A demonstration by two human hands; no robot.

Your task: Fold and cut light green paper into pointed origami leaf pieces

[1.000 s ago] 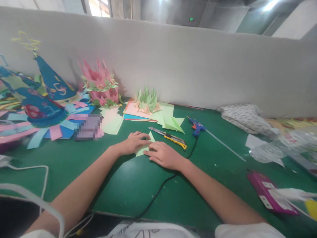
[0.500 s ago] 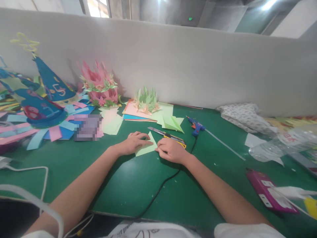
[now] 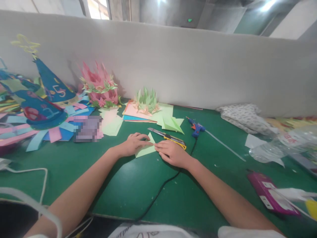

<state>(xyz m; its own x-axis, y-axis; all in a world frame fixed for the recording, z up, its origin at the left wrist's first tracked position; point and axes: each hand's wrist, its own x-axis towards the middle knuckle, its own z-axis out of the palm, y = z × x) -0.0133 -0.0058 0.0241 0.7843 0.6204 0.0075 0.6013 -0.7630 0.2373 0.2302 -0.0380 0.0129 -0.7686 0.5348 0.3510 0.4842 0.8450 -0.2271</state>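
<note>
A pale green sheet of paper (image 3: 145,151), folded to a triangle-like shape, lies flat on the green table. My left hand (image 3: 135,144) rests on its left part, thumb and fingers stretched out and pressing it down. From the other side my right hand (image 3: 173,152) lies flat with extended fingers, its fingertips touching the paper's right edge. Just behind my right hand is a yellow-and-black utility knife (image 3: 170,137) with its blade out. Farther back, a folded light green paper piece (image 3: 170,123) lies on loose sheets. My palms hide part of the paper.
A blue hot glue gun (image 3: 196,128) with a long glue stick lies to the right, its black cord running under my right wrist. Pink and green paper crowns (image 3: 99,84) and blue cone hats (image 3: 53,81) stand left. A plastic bottle (image 3: 279,147) and magenta power strip (image 3: 269,195) lie right.
My right hand's fingers have gone from curled at the paper's edge to stretched flat, tips nearer my left thumb. My left hand stays in place on the paper.
</note>
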